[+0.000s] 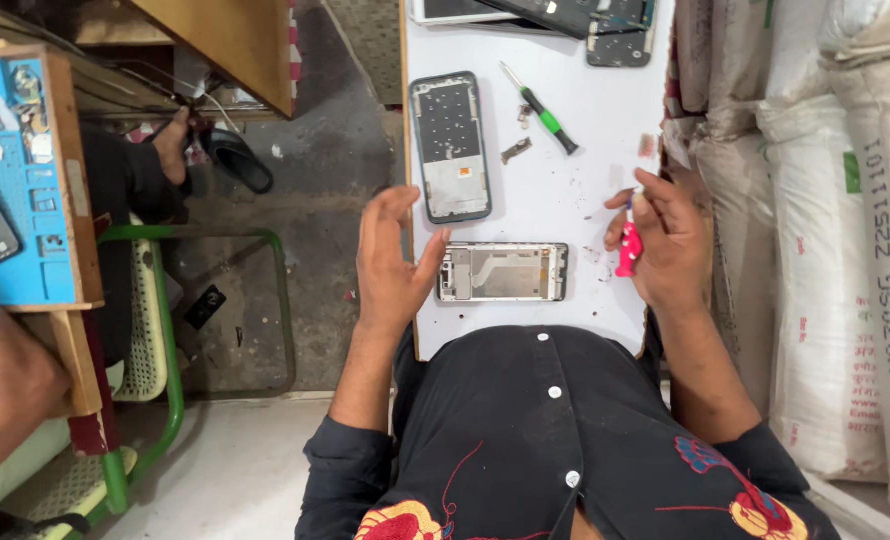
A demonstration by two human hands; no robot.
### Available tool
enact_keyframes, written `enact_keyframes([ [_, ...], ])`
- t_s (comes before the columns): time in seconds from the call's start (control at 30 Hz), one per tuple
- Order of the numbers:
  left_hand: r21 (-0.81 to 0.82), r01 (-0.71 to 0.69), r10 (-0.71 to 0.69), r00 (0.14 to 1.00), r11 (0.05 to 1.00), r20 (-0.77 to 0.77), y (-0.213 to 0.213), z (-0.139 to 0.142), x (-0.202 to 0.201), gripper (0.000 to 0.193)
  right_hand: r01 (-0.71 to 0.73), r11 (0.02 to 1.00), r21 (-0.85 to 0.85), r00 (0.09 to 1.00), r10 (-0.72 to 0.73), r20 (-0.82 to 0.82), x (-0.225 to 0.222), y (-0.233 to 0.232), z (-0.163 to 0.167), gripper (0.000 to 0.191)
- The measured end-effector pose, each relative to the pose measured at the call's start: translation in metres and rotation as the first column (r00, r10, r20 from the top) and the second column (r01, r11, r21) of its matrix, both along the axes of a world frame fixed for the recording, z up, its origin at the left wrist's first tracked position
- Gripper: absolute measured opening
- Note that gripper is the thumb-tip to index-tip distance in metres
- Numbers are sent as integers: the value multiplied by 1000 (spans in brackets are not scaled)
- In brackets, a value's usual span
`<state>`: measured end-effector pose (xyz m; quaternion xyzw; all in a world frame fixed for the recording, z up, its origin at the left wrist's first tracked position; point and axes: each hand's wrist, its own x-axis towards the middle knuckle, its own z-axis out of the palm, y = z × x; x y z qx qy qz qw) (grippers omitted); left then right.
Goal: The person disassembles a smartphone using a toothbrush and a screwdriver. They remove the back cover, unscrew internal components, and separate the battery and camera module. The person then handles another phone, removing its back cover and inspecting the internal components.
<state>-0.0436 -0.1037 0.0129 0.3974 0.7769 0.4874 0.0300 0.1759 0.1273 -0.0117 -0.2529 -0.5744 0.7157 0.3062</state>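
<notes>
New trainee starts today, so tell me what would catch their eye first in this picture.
Two opened phone frames on the white table: one upright frame, one sideways frame that the left hand touches. The right hand grips a pink tool; a green-handled screwdriver lies above.

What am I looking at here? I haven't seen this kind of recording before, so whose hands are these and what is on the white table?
This is one picture from a camera worn on a person's head, looking down at their own two bare hands; there is no machine. The white table holds an opened phone frame lying crosswise near the body, a second phone frame lying lengthwise above it, a green-handled screwdriver and a few small loose parts. The left hand is open, its thumb touching the near frame's end. The right hand grips a small pink tool. At the far left, another person's arm shows beside a blue work mat.
</notes>
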Motion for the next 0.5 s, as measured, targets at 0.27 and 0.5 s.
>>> enact_keyframes([
  [0.27, -127, -72, 63, 995, 989, -75, 39, 3, 10, 99, -42, 984, 174, 993, 22, 114, -2, -11, -4, 32],
  [0.5, -343, -141, 95, 984, 929, -149, 57, 6, 19, 112, -70, 982, 174, 991, 49, 122, -2, -11, -3, 31],
])
